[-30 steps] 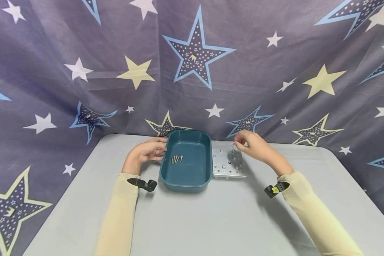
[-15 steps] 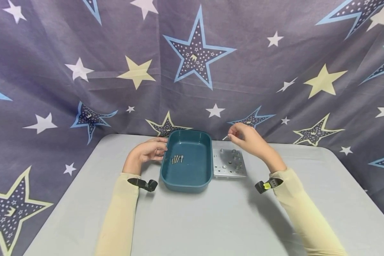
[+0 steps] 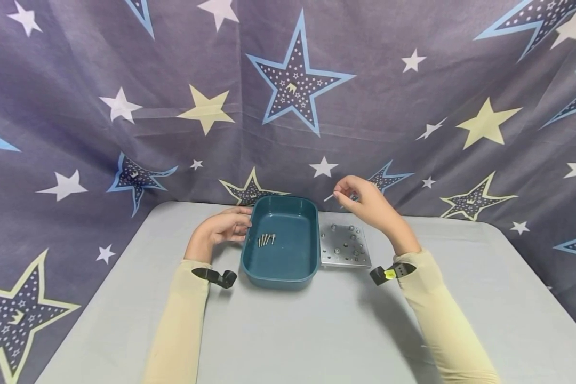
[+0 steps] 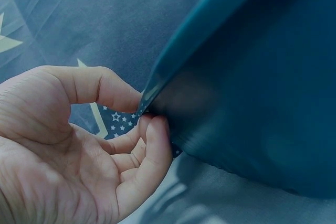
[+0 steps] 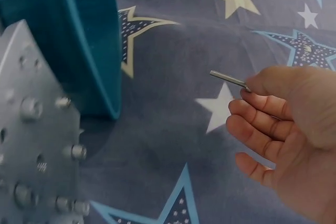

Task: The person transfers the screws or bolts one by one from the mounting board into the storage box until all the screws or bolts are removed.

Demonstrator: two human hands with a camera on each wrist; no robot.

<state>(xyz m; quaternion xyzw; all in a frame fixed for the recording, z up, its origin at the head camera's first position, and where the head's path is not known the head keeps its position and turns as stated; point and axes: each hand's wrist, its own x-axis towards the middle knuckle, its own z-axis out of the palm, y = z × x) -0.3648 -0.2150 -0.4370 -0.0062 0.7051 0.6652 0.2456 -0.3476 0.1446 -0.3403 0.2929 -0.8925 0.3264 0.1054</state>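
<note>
My right hand (image 3: 365, 200) pinches a thin metal pin (image 5: 228, 78) between thumb and forefinger. The pin's free end points left, and hand and pin are up above the far edge of the table, behind the metal plate (image 3: 336, 245). That silvery plate carries several small round studs and holes. Against its left side stands a deep teal tray (image 3: 278, 278). At the tray's left wall my left hand (image 3: 225, 224) holds the rim, thumb at the edge and curled fingers against the outer side (image 4: 152, 129). Several thin screws (image 3: 266, 240) lie in a row on the tray's floor.
The table (image 3: 288, 336) is covered in pale grey cloth. Right behind it hangs a dark curtain (image 3: 389, 106) printed with stars. A black wrist camera (image 3: 218, 277) is strapped on the left sleeve, another camera (image 3: 389, 273) on the right.
My right hand has risen from the plate with the pin and moved left and back toward the tray's far corner. The left hand and the tray have stayed put.
</note>
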